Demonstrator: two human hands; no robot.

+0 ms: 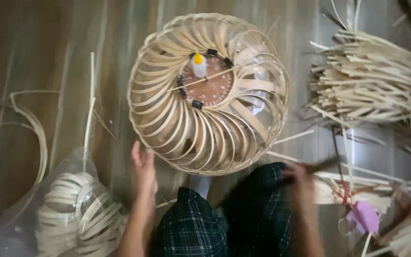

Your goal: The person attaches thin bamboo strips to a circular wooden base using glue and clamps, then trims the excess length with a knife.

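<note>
The left hand (pixel 143 164) is open, fingers extended and holding nothing, positioned just beside the lower-left rim of the round bamboo-strip frame (pixel 209 93). The frame lies on the floor directly ahead of both hands. At its centre sits a brown disc (pixel 209 85) with black clips; a small bottle with a yellow cap (pixel 199 64) rests there.

The right hand (pixel 298 178) is motion-blurred; it appears closed around a dark slender tool (pixel 322 165), but the exact grip cannot be determined. Loose bamboo strips (pixel 372 78) are piled beyond and outboard of this hand. A bag of coiled strips (pixel 79 214) lies outboard of the left forearm.
</note>
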